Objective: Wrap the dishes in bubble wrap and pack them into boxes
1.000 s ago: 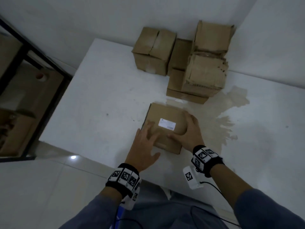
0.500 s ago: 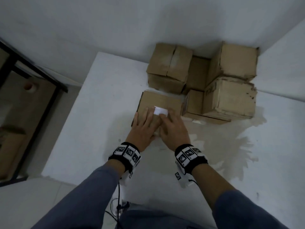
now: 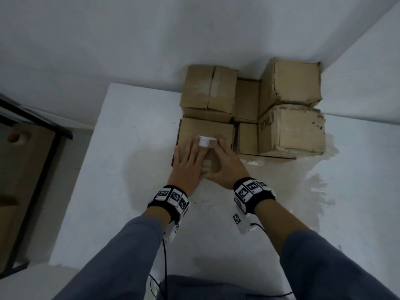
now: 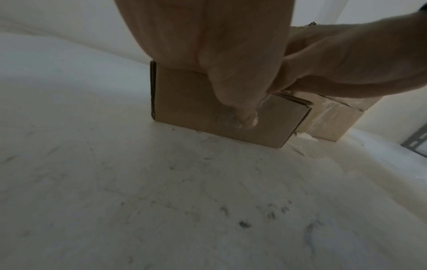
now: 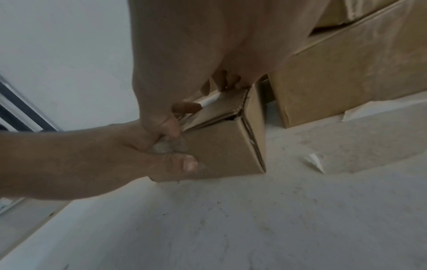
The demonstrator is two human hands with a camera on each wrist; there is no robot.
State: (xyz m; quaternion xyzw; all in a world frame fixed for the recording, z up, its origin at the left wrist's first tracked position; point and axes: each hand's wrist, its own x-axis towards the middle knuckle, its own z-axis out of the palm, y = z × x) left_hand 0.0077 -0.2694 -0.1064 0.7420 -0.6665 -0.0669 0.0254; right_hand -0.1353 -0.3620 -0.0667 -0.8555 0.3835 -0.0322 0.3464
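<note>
Pressing my flat-fingered left hand (image 3: 188,167) and right hand (image 3: 225,167) on the small brown cardboard box (image 3: 205,131), touching stacked brown cartons (image 3: 290,128) on the scuffed white table (image 3: 129,148) cornered by white walls (image 3: 129,40).

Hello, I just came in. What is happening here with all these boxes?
A person is handling a small closed cardboard box with a white label on a white table. The left hand and the right hand both lie flat on its top, thumbs down on the near side. The box stands against a group of other cardboard boxes at the wall, some stacked. No dishes or bubble wrap are in view.
</note>
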